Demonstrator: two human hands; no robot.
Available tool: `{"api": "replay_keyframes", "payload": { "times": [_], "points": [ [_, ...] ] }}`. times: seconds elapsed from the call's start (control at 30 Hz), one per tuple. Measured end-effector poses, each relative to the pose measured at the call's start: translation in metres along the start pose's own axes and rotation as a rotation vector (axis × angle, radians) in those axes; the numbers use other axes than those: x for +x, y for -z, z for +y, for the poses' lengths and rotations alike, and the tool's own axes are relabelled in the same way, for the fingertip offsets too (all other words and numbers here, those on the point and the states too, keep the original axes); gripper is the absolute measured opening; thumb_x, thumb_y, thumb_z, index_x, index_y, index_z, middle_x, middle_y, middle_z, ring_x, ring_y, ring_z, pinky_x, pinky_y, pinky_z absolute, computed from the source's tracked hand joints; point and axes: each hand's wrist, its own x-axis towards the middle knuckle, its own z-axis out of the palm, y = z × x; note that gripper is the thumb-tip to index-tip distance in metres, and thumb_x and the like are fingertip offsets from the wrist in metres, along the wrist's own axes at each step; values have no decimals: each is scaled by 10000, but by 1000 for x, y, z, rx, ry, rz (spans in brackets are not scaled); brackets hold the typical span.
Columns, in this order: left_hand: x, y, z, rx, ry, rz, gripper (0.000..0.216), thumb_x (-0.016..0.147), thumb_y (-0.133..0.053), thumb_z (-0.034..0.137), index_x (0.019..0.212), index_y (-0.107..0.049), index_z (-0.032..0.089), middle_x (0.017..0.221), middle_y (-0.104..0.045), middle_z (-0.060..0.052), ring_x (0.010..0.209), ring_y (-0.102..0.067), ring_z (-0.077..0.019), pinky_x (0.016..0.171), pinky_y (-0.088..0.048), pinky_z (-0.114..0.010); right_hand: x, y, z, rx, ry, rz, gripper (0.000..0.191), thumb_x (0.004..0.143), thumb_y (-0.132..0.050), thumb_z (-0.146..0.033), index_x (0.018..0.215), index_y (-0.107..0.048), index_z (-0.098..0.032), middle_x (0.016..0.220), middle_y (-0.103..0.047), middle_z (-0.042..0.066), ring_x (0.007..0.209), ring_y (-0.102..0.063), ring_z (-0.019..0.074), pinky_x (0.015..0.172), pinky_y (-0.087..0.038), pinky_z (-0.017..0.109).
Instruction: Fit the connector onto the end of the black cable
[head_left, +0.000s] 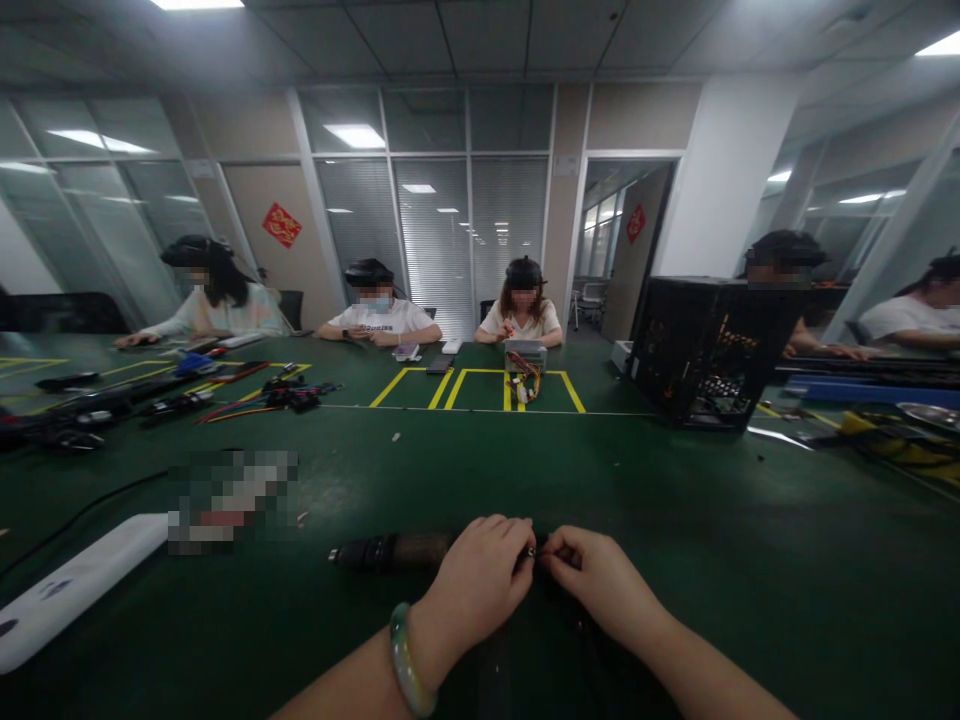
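Note:
A dark electric screwdriver (390, 552) lies on its side on the green table (675, 520), its tip pointing left. My left hand (484, 580), with a green bangle on the wrist, is closed over the tool's right end. My right hand (600, 580) is closed in a pinch just to the right, its fingertips meeting the left hand's at a small metal part (532, 551) that I cannot make out. Dark cables run down from under both hands toward me.
A white flat device (75, 585) lies at the front left with a black cord. A black open computer case (709, 350) stands at the right. Cables and tools lie at the left. Several people sit along the far and right sides. Yellow tape marks the table.

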Motion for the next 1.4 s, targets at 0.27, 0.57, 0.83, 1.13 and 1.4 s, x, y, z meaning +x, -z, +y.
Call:
{"api": "replay_keyframes", "payload": {
  "times": [0.27, 0.57, 0.83, 1.13, 1.4],
  "points": [
    [0, -1, -1, 12, -7, -9, 165, 854, -559, 147, 1004, -553, 216, 1111, -620, -26, 1009, -560, -208, 935, -422, -369, 1, 2, -2, -8, 2, -15, 115, 861, -564, -230, 836, -676, -220, 792, -696, -18, 724, -635, 155, 620, -410, 216],
    [-1, 1, 1, -1, -7, -3, 152, 864, -551, 192, 1014, -557, 216, 1154, -611, -29, 1028, -558, -210, 943, -419, -374, 2, -1, 1, 2, 2, -3, 108, 847, -563, -219, 804, -661, -210, 752, -681, -18, 704, -630, 152, 613, -401, 212],
    [0, 0, -2, -5, -17, -4, 105, 868, -553, 170, 966, -565, 206, 1235, -586, -22, 1072, -543, -212, 959, -407, -380, 2, 1, -1, -3, -10, -33, 129, 865, -546, -247, 838, -667, -208, 765, -684, -10, 707, -634, 156, 597, -403, 215],
    [-1, 1, -1, 16, -34, -5, 147, 861, -556, 178, 1004, -579, 203, 1203, -603, -30, 1057, -546, -219, 944, -416, -387, 2, -2, 1, 2, -32, -31, 129, 864, -546, -255, 844, -659, -197, 797, -704, 1, 735, -646, 164, 624, -425, 219],
    [0, 2, 0, 8, -44, 4, 102, 898, -520, 193, 975, -586, 205, 1194, -614, -23, 1046, -554, -213, 934, -420, -388, 2, -1, 0, -40, -10, -11, 110, 852, -560, -248, 838, -663, -211, 748, -687, -14, 692, -628, 153, 599, -399, 215]
  ]
}}
